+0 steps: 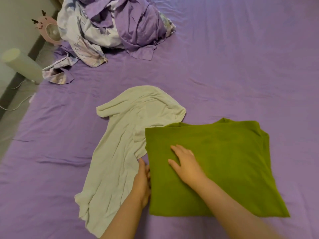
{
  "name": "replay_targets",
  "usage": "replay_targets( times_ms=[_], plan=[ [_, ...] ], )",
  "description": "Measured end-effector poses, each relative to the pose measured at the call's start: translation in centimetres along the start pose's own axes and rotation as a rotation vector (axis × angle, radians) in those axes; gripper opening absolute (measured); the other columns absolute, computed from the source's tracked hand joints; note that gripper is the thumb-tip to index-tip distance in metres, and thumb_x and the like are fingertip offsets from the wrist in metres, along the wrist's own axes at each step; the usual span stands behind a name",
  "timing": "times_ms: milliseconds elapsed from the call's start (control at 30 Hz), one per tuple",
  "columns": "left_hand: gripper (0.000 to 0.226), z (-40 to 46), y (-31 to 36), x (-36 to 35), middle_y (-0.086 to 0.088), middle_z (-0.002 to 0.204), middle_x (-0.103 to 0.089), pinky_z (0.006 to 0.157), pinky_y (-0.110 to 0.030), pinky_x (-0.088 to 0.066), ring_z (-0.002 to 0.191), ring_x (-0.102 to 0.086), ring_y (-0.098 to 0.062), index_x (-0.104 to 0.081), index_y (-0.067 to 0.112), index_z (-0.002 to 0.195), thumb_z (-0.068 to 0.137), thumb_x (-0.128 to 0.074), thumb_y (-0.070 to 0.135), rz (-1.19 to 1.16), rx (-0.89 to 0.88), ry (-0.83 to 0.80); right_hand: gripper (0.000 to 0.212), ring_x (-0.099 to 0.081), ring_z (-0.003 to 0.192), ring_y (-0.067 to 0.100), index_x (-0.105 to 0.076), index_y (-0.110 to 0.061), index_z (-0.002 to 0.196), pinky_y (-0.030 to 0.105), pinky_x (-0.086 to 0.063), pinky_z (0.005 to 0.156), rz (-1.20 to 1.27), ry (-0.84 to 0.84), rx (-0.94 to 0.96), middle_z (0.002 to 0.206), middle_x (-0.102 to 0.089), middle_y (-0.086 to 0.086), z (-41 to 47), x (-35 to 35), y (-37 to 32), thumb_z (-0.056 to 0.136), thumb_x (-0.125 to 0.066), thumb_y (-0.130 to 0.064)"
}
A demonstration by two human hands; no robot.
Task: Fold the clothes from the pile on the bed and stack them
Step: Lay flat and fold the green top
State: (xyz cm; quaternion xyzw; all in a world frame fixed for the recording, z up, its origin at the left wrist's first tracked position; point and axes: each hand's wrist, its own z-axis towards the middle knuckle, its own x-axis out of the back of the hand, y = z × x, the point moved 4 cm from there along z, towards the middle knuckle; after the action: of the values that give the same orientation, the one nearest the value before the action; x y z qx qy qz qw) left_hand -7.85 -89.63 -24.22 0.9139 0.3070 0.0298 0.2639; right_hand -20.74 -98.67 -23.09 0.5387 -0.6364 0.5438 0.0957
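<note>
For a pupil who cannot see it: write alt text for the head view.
A right hand presses flat on a folded green garment while the left hand touches its edge. A crumpled pale garment lies beside it on a purple bed.

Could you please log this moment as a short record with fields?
surface: bed with purple sheet
green shirt: folded flat, near the person
pale shirt: unfolded, wrinkled, left of the green shirt, partly under its edge
pile: crumpled purple and floral fabric at the far left of the bed
right hand: flat on the green shirt, fingers straight
left hand: at the green shirt's left edge; fingers hidden
beside bed: pink fan, pale cylinder
</note>
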Motion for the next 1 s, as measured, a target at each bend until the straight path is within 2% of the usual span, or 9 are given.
replay_targets(
  times_ms=[100, 133, 233, 333, 467, 633, 733, 833, 1000],
  plan=[
    [0.062, -1.7, -2.0, 1.5, -0.002, 0.058, -0.067, 0.043, -0.019, -0.048, 0.049, -0.064, -0.013, -0.072, 0.014, 0.103, 0.099, -0.027, 0.055, 0.011, 0.075, -0.038, 0.059, -0.032, 0.134, 0.024, -0.033, -0.016, 0.147, 0.032, -0.026, 0.11, 0.067, -0.001, 0.025, 0.149, -0.037, 0.005, 1.8, -1.7, -3.9, 0.096, -0.052, -0.036],
    [0.055, -2.3, -2.9, 2.0, -0.002, 0.065, -0.07, 0.048, -0.02, -0.05, 0.057, -0.066, -0.013, -0.075, 0.017, 0.092, 0.099, -0.032, 0.052, 0.041, 0.102, -0.05, 0.061, -0.033, 0.132, 0.026, -0.032, -0.017, 0.147, 0.034, -0.03, 0.107, 0.037, -0.014, 0.005, 0.147, -0.037, 0.006, 2.4, -2.3, -4.8, 0.095, -0.053, -0.039],
    [0.027, -3.4, -5.1, 3.7, -0.008, 0.095, -0.075, 0.061, -0.03, -0.057, 0.083, -0.072, -0.018, -0.069, 0.011, 0.104, 0.098, -0.05, 0.03, 0.08, 0.155, -0.108, 0.072, -0.033, 0.126, 0.029, -0.03, -0.019, 0.145, 0.039, -0.041, 0.093, -0.15, -0.043, -0.107, 0.14, -0.036, 0.007, 4.0, -3.8, -6.6, 0.088, -0.057, -0.053],
    [0.017, -3.9, -6.0, 4.6, -0.011, 0.095, -0.075, 0.059, -0.027, -0.056, 0.078, -0.073, -0.016, -0.068, 0.005, 0.103, 0.093, -0.06, 0.016, 0.039, 0.143, -0.114, 0.088, -0.034, 0.122, 0.026, -0.024, -0.021, 0.142, 0.038, -0.044, 0.084, -0.292, -0.008, -0.217, 0.135, -0.033, 0.007, 4.4, -4.6, -7.3, 0.076, -0.064, -0.065],
    [0.016, -4.3, -6.2, 4.5, -0.015, 0.093, -0.072, 0.073, -0.035, -0.059, 0.079, -0.069, -0.019, -0.065, 0.001, 0.098, 0.089, -0.064, 0.014, -0.022, 0.141, -0.135, 0.083, -0.039, 0.119, 0.026, -0.026, -0.02, 0.138, 0.036, -0.044, 0.079, -0.295, 0.053, -0.251, 0.13, -0.037, 0.008, 4.5, -4.6, -6.5, 0.076, -0.07, -0.054],
    [0.023, -5.1, -6.0, 3.9, -0.016, 0.099, -0.072, 0.077, -0.033, -0.058, 0.085, -0.069, -0.02, -0.066, 0.0, 0.101, 0.088, -0.062, 0.019, -0.073, 0.095, -0.218, 0.048, -0.056, 0.087, 0.025, -0.041, -0.01, 0.124, 0.027, -0.037, 0.061, 0.051, 0.067, -0.243, 0.099, -0.056, 0.008, 4.9, -1.8, -4.3, 0.082, -0.064, -0.013],
    [0.028, -5.7, -5.5, 3.0, -0.019, 0.106, -0.071, 0.081, -0.035, -0.057, 0.095, -0.069, -0.024, -0.066, -0.003, 0.105, 0.089, -0.061, 0.019, -0.088, 0.045, -0.262, 0.044, -0.049, 0.063, 0.01, -0.052, -0.006, 0.12, 0.013, -0.035, 0.051, 0.402, 0.126, -0.234, 0.075, -0.055, -0.002, 3.7, 0.7, -2.3, 0.079, -0.066, 0.0],
    [0.039, -6.4, -5.5, 0.8, -0.021, 0.11, -0.069, 0.082, -0.035, -0.058, 0.098, -0.067, -0.025, -0.062, -0.006, 0.112, 0.083, -0.065, 0.019, -0.092, 0.01, -0.294, 0.047, -0.06, 0.082, 0.016, -0.052, -0.008, 0.123, 0.025, -0.049, 0.076, 0.678, 0.161, -0.216, 0.103, -0.067, 0.012, 1.9, 3.3, 0.0, 0.081, -0.062, 0.01],
    [0.039, -7.9, -6.2, -5.5, -0.015, 0.107, -0.071, 0.073, -0.03, -0.057, 0.088, -0.068, -0.017, -0.061, -0.002, 0.116, 0.081, -0.066, 0.014, -0.054, -0.017, -0.369, 0.053, -0.063, 0.084, 0.001, -0.047, -0.014, 0.125, 0.009, -0.049, 0.071, 0.857, 0.197, -0.159, 0.116, -0.06, 0.006, -0.8, 8.4, 3.7, 0.084, -0.052, 0.02]
  ],
)
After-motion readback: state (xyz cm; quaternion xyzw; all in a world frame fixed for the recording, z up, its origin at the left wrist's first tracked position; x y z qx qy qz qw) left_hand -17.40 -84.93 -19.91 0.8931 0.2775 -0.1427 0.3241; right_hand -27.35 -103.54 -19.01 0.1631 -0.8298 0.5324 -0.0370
